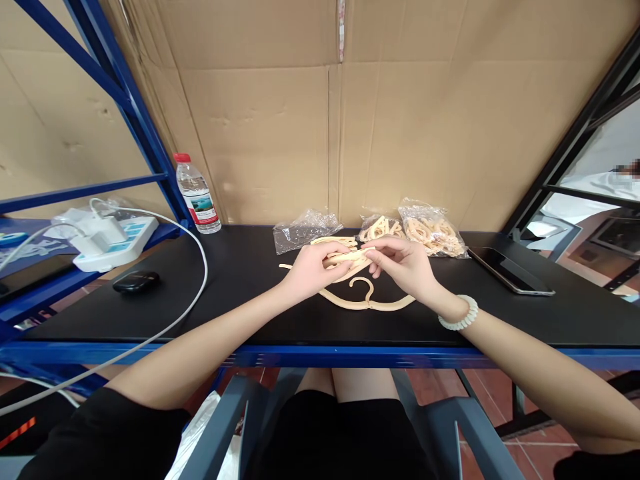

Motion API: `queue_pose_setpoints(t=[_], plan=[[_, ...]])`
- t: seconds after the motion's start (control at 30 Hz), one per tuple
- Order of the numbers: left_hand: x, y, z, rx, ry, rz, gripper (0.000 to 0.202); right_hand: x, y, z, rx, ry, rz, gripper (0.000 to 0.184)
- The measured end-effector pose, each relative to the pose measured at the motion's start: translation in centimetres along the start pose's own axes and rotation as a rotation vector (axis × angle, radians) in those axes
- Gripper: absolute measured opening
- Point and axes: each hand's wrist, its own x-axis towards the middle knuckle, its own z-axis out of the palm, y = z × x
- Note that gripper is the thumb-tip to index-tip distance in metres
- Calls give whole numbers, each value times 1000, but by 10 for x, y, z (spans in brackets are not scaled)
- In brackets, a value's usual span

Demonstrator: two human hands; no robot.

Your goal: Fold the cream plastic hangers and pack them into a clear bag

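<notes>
Between my two hands is a folded cream plastic hanger [361, 256], held above the black tabletop. My left hand [317, 268] is closed around its left part, thumb along the near side. The fingertips of my right hand [404, 262] pinch its right end. Just below, an unfolded cream hanger [369, 305] lies on the table with its hook toward the back; my hands hide parts of its arms. Behind my left hand lie more cream hanger pieces [334, 240], partly covered.
Clear bags of cream hangers [434, 230] and a crumpled clear bag [306, 230] lie by the cardboard wall. A water bottle [199, 195], black mouse [136, 282] and power strip [117, 247] are left, with a white cable [204, 267] looping over the table. A phone [511, 270] lies right.
</notes>
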Motion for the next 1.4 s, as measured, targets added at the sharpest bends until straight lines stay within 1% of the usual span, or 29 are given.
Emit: queue_pose_setpoints(t=[0.1, 0.23, 0.27, 0.33, 0.47, 0.53, 0.6, 0.67, 0.77, 0.87, 0.97, 1.17, 1.4], plan=[[2, -7, -5, -128, -48, -89, 20, 3, 2, -3, 83, 75, 91, 23], [8, -18, -17, -293, -141, -264, 35, 11, 8, -10, 184, 219, 194, 26], [11, -22, -20, -323, -139, -302, 36, 14, 9, -11, 193, 239, 208, 25], [18, -28, -26, -372, -87, -353, 34, 24, 12, -13, 208, 245, 254, 24], [30, -39, -36, -399, 63, -400, 35, 47, 15, -12, 235, 190, 422, 13], [31, -45, -42, -382, 85, -425, 38, 56, 19, -9, 233, 143, 523, 6], [29, -52, -47, -357, 58, -459, 40, 61, 26, -5, 215, 87, 619, 5], [26, -58, -52, -327, 5, -493, 42, 64, 35, 0, 186, 34, 698, 6], [25, -67, -57, -271, -77, -527, 47, 64, 45, 4, 147, -32, 777, 6], [25, -71, -59, -203, -145, -526, 49, 65, 52, 4, 133, -79, 814, 8], [26, -72, -59, -130, -183, -483, 47, 66, 57, 3, 130, -96, 828, 11], [27, -75, -57, 12, -232, -385, 42, 65, 66, 2, 96, -123, 857, 15], [29, -79, -59, 212, -247, -304, 36, 63, 64, 7, 26, -164, 891, 16]])
